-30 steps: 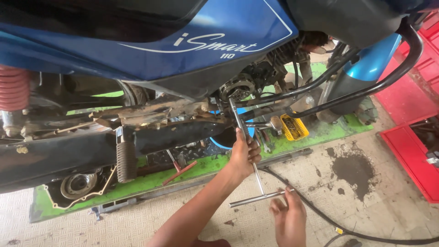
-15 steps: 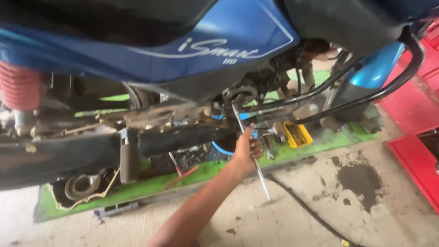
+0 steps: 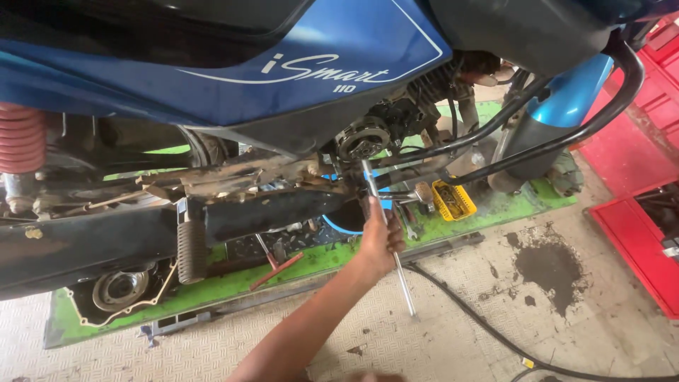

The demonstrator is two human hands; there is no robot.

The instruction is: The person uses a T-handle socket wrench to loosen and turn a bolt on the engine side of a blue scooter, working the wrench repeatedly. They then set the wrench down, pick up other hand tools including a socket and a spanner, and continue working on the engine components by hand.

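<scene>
Your left hand (image 3: 380, 239) is clenched around the shaft of a long metal wrench (image 3: 387, 240), gripping it near the middle. The wrench's upper end reaches past your fingers into the underside of the blue motorbike (image 3: 297, 64); its lower end pokes out below your palm, toward the floor. Your right hand is out of sight. Just right of your hand sits a yellow tray (image 3: 453, 200) of small parts on the green platform (image 3: 332, 255). A black hose (image 3: 481, 325) runs along the floor below your hand.

A long, slim metal wrench (image 3: 385, 237) slants from the motorcycle's underside down toward the floor, gripped at mid-shaft by one hand (image 3: 380, 240), lower end free.
</scene>
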